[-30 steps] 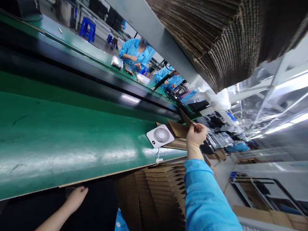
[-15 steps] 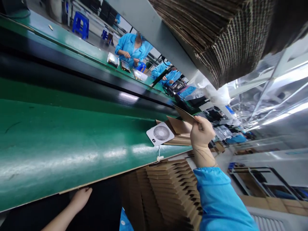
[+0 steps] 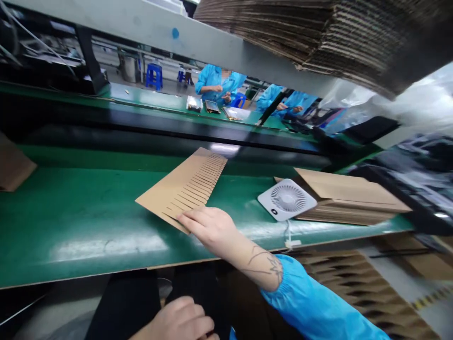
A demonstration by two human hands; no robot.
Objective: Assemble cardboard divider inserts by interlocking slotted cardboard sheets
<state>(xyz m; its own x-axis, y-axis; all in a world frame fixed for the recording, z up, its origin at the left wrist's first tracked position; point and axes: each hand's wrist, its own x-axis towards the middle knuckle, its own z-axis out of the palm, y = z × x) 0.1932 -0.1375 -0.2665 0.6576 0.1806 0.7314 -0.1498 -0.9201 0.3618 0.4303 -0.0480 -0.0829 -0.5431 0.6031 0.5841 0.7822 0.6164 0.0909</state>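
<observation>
My right hand (image 3: 210,229) pinches the near corner of a brown cardboard sheet (image 3: 177,182). A row of parallel slits runs along the sheet's right side. The sheet is tilted over the green bench; whether its far part touches the top I cannot tell. Below the bench's front edge, my left hand (image 3: 182,321) is closed with curled fingers, slightly blurred, and nothing shows in it. Right of the sheet, a small white square fan (image 3: 288,199) leans by a stack of folded cardboard (image 3: 354,196).
The green bench (image 3: 95,222) spans the view. A brown cardboard piece (image 3: 14,165) lies at its left end. Overhead, a shelf beam (image 3: 208,40) carries stacked corrugated cardboard (image 3: 283,33). Slotted cardboard (image 3: 339,278) sits below at right. Across the line, people in blue (image 3: 221,82) work.
My view has swung right-side up and leftward. My right hand has brought the cardboard sheet from beside the stack to the bench's middle. My left hand now appears lower and nearer the centre.
</observation>
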